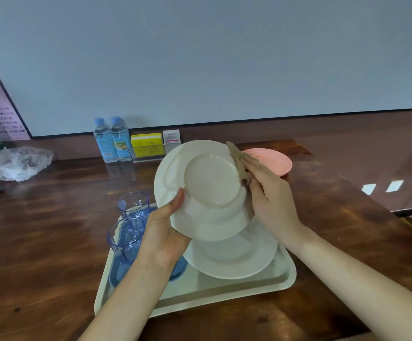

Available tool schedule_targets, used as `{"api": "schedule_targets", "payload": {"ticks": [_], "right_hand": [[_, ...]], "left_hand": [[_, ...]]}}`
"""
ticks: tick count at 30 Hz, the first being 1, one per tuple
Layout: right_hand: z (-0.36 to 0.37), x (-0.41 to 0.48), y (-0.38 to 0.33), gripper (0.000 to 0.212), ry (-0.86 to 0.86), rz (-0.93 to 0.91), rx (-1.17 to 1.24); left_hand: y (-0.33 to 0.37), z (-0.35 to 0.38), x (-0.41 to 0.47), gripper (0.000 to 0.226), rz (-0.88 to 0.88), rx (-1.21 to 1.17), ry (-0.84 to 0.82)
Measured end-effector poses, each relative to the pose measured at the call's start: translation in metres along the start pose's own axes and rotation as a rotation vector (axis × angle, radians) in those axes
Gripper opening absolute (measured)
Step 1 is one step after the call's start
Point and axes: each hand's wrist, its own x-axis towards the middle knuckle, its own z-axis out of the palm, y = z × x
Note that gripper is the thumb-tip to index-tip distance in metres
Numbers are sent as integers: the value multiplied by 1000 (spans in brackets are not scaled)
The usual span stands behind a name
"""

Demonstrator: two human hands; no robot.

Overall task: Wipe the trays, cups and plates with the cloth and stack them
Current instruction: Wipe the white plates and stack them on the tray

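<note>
I hold a white plate (200, 183) up over the tray (224, 289), tilted so its underside and raised round foot ring face me. My left hand (165, 225) grips the lower left rim, thumb pressed on the underside and fingers curled behind. My right hand (266, 190) is closed around a crumpled, brownish cloth (237, 158) and presses it against the plate's right edge, so the cloth sits to the right of the foot ring and touches the rim.

What matters for my next move, I judge, is this. A second white plate (232, 259) lies flat on the tray directly below the one I hold — just under its lower edge. My left hand carries the weight, so it is the hand to lower the plate onto the other. A round plate has no long axis to line up, only the tilt to level.

Both white plates are glossy, smooth and hard, probably ceramic or melamine. The tray is a pale cream rectangle with rounded corners and a low lip. On its left side stand two translucent blue faceted cups (126, 237). A matte pink plate (271, 161) rests on the dark, polished wooden table (52, 230), beyond my right hand.
</note>
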Motion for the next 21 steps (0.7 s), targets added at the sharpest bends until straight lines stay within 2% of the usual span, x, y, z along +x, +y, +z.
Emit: {"api": "schedule_targets", "payload": {"ticks": [2,3,5,7,11,14,18,21], "right_hand": [[5,-13,-1,47,6,9,-35],[9,-25,-3,47,31,3,-72],[16,-51,-10,45,88,-12,-126],[24,-70,-22,34,73,-31,-84],[35,-78,-46,17,-107,-182,-47],[25,-68,-39,16,-193,-305,-99],[1,-52,-12,21,-116,-259,-170],[2,-56,-10,19,-119,-351,-216]], "left_hand": [[2,-2,2,60,-1,-19,25],[3,-3,3,61,8,-24,26],[5,-6,4,82,30,-39,18],[5,-5,5,90,38,-48,1],[0,-2,2,55,-44,-22,14],[3,1,1,51,-30,-28,33],[4,1,1,39,10,-34,47],[0,3,1,37,-13,-27,37]]}}
